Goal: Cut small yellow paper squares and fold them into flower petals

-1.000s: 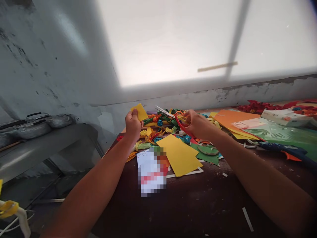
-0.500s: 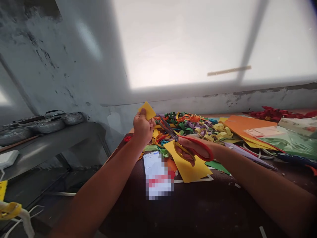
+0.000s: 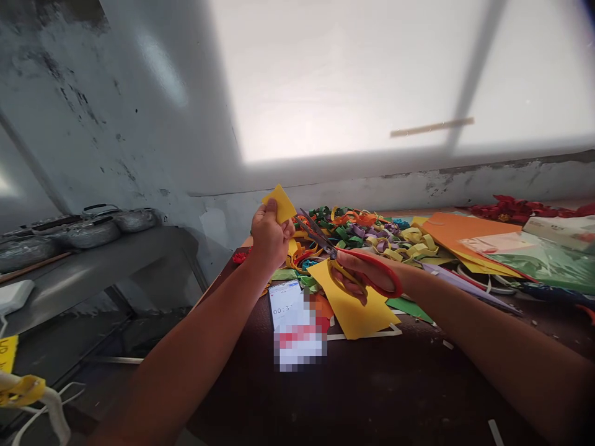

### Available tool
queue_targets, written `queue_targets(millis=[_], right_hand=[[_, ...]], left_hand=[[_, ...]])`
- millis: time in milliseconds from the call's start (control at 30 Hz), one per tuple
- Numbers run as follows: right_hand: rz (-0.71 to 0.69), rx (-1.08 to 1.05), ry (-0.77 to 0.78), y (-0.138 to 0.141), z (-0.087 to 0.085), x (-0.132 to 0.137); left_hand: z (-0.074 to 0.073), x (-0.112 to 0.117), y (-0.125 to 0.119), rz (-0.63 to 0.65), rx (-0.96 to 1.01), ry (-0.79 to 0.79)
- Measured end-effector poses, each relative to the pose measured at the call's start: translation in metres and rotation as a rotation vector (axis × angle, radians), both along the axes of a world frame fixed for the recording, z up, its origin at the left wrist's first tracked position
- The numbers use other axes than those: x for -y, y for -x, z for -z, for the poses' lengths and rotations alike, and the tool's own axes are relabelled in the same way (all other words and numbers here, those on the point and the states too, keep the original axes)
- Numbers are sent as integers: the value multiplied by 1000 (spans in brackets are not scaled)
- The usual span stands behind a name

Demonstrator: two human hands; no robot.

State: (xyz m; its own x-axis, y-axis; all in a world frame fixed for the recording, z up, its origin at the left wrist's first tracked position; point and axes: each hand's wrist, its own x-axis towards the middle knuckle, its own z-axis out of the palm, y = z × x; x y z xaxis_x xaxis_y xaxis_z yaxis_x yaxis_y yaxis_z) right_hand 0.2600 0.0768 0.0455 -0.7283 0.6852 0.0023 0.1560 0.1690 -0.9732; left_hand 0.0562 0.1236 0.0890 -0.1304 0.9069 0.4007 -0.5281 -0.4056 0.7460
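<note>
A small folded-looking piece of yellow paper (image 3: 283,203) is pinched between the thumb and fingers of my left hand (image 3: 270,232), raised above the table's far side. My right hand (image 3: 356,272) grips a pair of scissors (image 3: 331,251) with red and yellow handles, fingers through the loops. The blades are slightly apart and point up toward the left hand, not touching the paper. Beneath the scissors lies a larger yellow sheet (image 3: 356,319). Just left of it, a phone (image 3: 286,303) lies face up showing a timer, partly pixelated.
Behind my hands spreads a heap of coloured paper chains (image 3: 372,232). To the right lie an orange sheet (image 3: 465,230), a clear plastic packet (image 3: 539,266) and red decorations (image 3: 511,207). Wrapped pots (image 3: 93,232) stand on a side counter at left, against the wall.
Both hands keep nearly the same pose, the left hand with its paper a touch higher. The view has shifted slightly, and the timer's digits are more readable.
</note>
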Motion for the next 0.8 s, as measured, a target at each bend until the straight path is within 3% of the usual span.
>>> queue_targets(millis=[533,800], right_hand=[[-25,-58,-36,-6,11,-11],[-124,-127,196,0,12,-5]], left_hand=[[2,-2,0,-17,-5,-39],[6,-6,0,-167,-125,-226]])
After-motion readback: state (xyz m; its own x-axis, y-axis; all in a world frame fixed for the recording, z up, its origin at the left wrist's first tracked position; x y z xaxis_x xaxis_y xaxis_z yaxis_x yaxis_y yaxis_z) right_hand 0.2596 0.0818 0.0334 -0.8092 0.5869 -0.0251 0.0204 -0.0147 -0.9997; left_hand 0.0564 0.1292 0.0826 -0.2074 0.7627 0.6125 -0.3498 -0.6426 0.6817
